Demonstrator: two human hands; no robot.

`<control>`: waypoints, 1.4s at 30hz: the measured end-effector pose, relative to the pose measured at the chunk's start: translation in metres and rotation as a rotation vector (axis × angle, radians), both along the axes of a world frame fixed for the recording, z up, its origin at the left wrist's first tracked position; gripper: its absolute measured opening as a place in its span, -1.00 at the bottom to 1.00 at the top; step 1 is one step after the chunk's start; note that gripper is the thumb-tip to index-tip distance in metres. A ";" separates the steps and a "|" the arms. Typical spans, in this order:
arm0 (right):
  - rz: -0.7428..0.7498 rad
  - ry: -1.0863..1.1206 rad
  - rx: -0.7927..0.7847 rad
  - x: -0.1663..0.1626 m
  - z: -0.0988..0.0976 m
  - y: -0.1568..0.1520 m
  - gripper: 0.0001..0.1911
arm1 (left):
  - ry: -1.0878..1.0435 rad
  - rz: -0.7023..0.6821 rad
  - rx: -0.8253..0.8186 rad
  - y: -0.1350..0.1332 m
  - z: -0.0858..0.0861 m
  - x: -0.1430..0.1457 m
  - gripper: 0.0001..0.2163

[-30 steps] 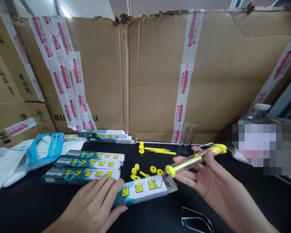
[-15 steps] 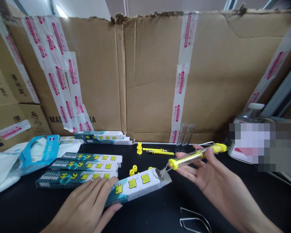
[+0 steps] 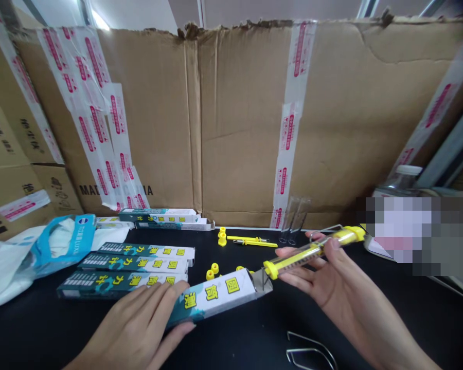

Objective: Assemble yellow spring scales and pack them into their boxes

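My left hand (image 3: 139, 321) is closed around a narrow white-and-teal carton (image 3: 216, 298) with yellow printed characters, its right end flap open. In my right hand (image 3: 343, 293) is a tubular spring scale (image 3: 297, 259), a clear cylinder with yellow end caps, gripped between thumb and fingers. The scale tilts down to the left, and its lower cap is at the carton's open end. A metal hook under that cap reaches into the flap area; how deep it goes I cannot tell. A wire handle rises from the scale's far side.
Several similar cartons (image 3: 139, 263) lie at left, beside a blue-and-white plastic bag (image 3: 64, 244). Small yellow caps (image 3: 212, 270), yellow rods (image 3: 252, 241) and clear tubes (image 3: 295, 221) are behind. A bent wire piece (image 3: 310, 349) lies in front. Cardboard (image 3: 247, 128) walls the back.
The spring scale's lower cap has moved slightly left and down, closer to the carton's open end. My left hand and the carton have hardly moved.
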State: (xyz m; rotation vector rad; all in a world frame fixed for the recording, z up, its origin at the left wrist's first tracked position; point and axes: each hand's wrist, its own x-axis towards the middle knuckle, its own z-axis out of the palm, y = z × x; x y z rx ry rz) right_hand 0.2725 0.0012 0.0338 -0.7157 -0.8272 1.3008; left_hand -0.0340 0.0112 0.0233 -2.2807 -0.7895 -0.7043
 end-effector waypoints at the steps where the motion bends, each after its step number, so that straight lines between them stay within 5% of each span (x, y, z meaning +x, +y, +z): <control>1: 0.019 0.016 -0.016 0.000 0.000 -0.001 -0.78 | 0.001 0.003 -0.002 0.000 0.000 0.000 -0.61; 13: 0.096 0.090 -0.122 -0.005 0.003 -0.001 -0.68 | 0.027 -0.011 0.037 0.002 0.002 0.001 -0.59; 29: 0.152 0.004 -0.055 0.000 0.002 -0.003 -0.73 | 0.004 -0.023 0.016 0.001 0.004 0.003 -0.61; 42: 0.001 -0.123 0.012 -0.006 -0.001 -0.003 -0.71 | -0.035 -0.004 -0.004 0.000 -0.001 -0.001 -0.62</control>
